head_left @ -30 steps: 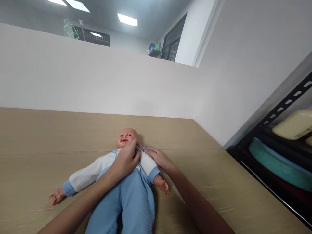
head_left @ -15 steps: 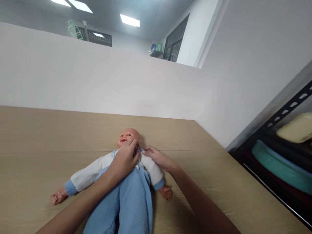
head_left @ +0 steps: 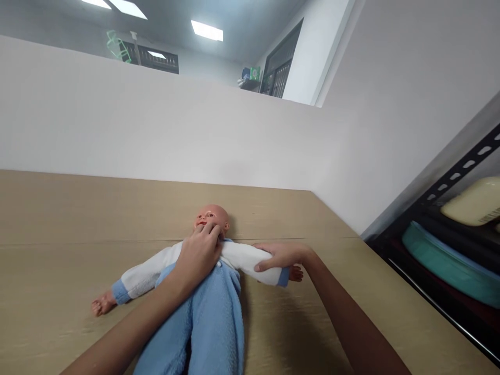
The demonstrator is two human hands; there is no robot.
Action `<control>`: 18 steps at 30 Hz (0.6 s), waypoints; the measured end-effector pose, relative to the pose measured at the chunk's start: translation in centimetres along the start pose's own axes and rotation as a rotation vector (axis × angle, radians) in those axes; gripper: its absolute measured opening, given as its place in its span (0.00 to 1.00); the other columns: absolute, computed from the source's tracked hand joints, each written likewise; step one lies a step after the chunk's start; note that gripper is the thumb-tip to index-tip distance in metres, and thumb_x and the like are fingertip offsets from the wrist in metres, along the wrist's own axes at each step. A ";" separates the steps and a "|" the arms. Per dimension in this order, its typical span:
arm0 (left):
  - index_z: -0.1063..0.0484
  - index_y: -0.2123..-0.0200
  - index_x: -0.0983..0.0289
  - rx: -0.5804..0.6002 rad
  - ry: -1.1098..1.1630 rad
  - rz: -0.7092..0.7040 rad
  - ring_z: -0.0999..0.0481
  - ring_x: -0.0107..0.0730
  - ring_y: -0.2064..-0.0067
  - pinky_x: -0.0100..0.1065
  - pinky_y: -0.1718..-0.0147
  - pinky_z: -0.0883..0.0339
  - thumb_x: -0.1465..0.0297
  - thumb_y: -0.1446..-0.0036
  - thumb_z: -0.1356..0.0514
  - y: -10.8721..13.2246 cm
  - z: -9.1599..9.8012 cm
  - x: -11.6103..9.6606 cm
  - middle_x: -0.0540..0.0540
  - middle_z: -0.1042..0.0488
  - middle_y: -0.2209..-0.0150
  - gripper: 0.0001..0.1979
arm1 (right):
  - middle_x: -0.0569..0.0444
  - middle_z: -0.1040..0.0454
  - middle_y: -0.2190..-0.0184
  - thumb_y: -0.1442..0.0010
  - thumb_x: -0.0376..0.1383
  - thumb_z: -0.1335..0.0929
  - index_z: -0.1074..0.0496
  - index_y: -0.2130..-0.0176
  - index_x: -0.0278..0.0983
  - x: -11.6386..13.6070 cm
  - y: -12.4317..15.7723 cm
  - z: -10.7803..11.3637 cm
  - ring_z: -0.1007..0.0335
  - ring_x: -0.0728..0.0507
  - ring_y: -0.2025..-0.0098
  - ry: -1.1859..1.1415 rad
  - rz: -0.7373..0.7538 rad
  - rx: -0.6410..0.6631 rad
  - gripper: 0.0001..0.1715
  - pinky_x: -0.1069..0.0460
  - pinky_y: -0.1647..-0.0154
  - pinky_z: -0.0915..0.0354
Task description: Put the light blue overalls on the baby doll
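Observation:
A bald baby doll [head_left: 213, 216] lies on its back on the wooden table, its head away from me. It wears a white-sleeved top and fuzzy blue trousers [head_left: 209, 325]. My left hand [head_left: 200, 250] rests at its neck and upper chest, fingers curled in at the collar; the fingertips are partly hidden. Around the white sleeve [head_left: 234, 256] on the right side, my right hand [head_left: 280, 255] is closed, thumb on the near side and fingers behind. That doll arm is held out sideways, its hand [head_left: 296, 273] showing past the blue cuff.
The light wooden table [head_left: 97, 213] meets a white wall [head_left: 175, 130] at the back. On the right stands a black metal shelf [head_left: 449, 179] with a teal basin [head_left: 449, 265] and a pale yellow container [head_left: 474, 203].
My right hand has moved from the doll's collar to its sleeve and taken hold. The doll's arm has swung outward and up; its head has shifted slightly right. My left hand stays at the neck.

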State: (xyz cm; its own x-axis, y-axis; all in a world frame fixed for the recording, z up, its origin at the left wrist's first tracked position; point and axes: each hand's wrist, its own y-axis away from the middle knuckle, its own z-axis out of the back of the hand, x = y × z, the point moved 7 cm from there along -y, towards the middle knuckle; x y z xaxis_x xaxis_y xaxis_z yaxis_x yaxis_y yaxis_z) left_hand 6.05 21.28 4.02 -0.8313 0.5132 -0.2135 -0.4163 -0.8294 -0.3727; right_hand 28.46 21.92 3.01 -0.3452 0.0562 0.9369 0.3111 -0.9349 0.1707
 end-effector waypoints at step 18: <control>0.29 0.54 0.60 0.303 0.290 -0.157 0.22 0.42 0.54 0.43 0.54 0.29 0.69 0.29 0.41 3.1 -0.4 -6.6 0.52 0.20 0.58 0.03 | 0.52 0.22 0.66 0.37 0.65 0.29 0.29 0.36 0.41 -5.8 0.6 -2.3 0.35 0.50 0.79 0.041 -0.143 0.323 0.43 0.58 0.87 0.42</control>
State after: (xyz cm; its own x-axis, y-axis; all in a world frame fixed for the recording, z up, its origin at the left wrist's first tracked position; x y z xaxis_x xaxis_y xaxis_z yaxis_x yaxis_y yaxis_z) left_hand 10.37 15.42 3.93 -0.6303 0.6426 -0.4356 -0.6538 -0.7419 -0.1485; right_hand 28.63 20.27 -3.07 -0.4389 0.1579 0.8845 0.5186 -0.7594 0.3929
